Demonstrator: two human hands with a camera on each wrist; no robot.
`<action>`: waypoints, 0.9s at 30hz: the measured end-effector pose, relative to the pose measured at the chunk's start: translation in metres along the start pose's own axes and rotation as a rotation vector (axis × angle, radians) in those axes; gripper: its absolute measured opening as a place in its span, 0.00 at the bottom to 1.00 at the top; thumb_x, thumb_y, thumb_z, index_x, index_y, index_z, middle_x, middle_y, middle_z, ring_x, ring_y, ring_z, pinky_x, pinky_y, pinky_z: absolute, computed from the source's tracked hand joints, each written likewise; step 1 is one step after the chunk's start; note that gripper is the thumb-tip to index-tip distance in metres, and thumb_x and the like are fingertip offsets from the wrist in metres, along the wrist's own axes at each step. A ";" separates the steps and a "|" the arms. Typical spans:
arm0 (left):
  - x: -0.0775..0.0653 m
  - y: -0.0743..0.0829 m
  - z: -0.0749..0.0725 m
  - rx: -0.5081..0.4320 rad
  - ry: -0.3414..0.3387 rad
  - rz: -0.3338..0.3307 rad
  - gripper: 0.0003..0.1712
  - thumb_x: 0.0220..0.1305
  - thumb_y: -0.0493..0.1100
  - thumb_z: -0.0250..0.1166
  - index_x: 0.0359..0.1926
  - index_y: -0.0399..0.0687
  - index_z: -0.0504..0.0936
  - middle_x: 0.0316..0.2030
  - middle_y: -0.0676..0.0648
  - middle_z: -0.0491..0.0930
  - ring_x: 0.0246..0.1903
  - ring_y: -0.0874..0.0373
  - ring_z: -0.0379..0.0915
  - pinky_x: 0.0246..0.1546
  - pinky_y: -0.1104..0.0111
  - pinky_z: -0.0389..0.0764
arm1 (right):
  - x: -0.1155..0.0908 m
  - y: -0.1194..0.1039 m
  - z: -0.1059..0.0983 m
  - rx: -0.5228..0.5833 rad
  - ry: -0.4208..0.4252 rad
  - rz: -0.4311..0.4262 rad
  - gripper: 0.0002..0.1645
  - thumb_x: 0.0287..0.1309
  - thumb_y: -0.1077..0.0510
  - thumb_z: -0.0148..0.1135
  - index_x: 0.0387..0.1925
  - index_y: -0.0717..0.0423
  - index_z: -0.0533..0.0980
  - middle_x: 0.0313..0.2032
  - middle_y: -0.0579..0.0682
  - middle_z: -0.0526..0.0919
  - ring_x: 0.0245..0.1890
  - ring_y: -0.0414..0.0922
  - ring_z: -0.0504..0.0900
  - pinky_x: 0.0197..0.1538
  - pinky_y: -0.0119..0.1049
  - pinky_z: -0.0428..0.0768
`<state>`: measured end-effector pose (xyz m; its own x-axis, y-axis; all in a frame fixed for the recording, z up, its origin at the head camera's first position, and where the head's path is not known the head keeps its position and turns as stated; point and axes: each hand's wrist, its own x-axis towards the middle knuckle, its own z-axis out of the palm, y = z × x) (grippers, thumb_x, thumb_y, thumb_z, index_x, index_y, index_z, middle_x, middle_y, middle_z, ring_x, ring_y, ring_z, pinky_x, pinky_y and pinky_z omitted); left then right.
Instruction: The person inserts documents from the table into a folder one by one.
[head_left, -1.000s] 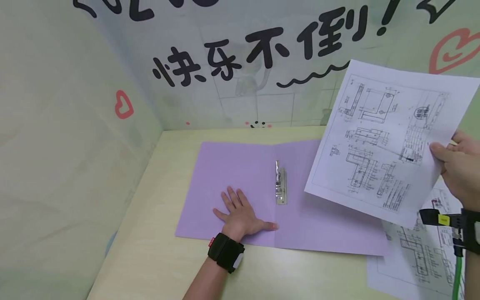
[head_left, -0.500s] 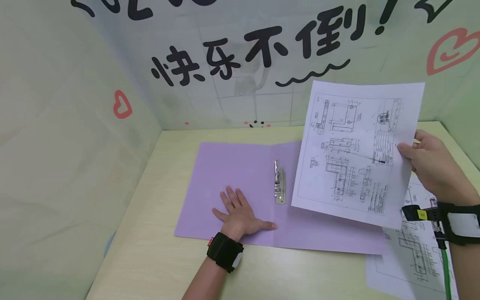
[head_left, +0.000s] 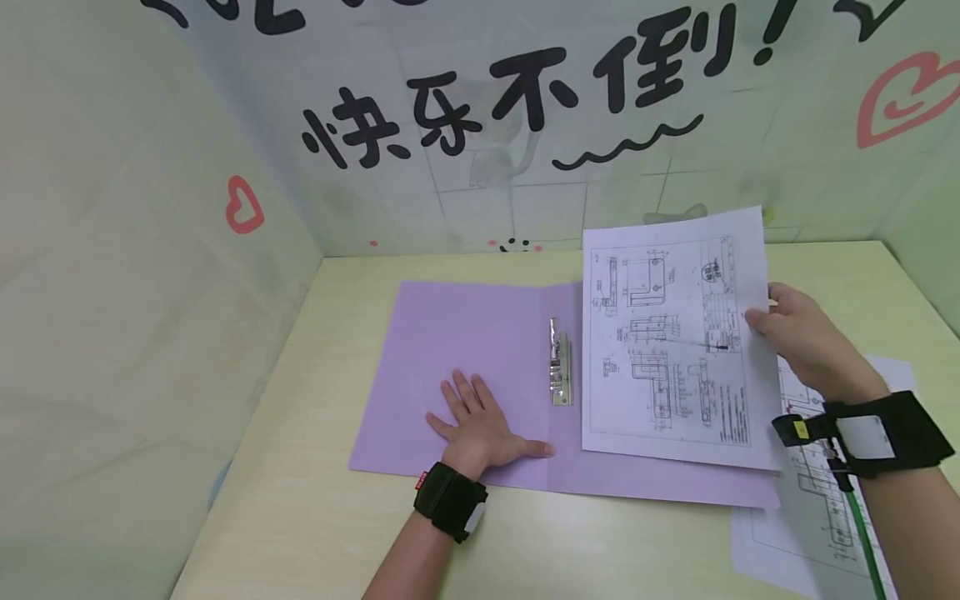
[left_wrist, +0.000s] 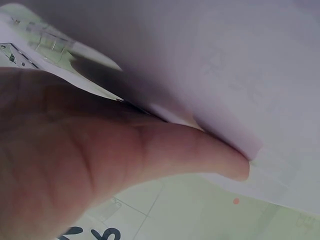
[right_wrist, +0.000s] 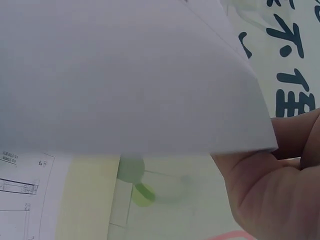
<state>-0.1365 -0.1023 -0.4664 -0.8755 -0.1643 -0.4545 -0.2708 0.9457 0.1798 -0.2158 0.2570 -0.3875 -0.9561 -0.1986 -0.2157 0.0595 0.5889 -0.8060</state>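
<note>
The left hand (head_left: 480, 437) lay spread on the purple folder (head_left: 465, 325), presumably to steady it, while the right hand (head_left: 810, 342) pinched the white sheet (head_left: 682, 342) by the edge, leaving its printed face uncovered, the metal clip (head_left: 561, 371) between both hands.

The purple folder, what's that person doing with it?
A person has the purple folder lying open on a pale table. Their left hand rests on its left side, fingers spread. Their right hand pinches the edge of a printed drawing, holding it over the folder's right side. The drawing isn't in the metal clip yet. More printed paper lies on the table, partly under the right arm.
</note>
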 end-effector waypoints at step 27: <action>0.000 0.005 -0.001 -0.017 -0.005 -0.009 0.89 0.30 0.82 0.71 0.78 0.41 0.32 0.77 0.38 0.20 0.77 0.38 0.15 0.69 0.30 0.37 | 0.017 0.007 0.027 0.006 -0.055 0.077 0.35 0.77 0.55 0.30 0.75 0.71 0.39 0.63 0.74 0.65 0.55 0.66 0.76 0.57 0.62 0.76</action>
<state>-0.1384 -0.0984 -0.4647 -0.8709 -0.1718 -0.4604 -0.2859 0.9392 0.1902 -0.2242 0.2363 -0.4118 -0.9313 -0.1960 -0.3071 0.1340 0.5995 -0.7891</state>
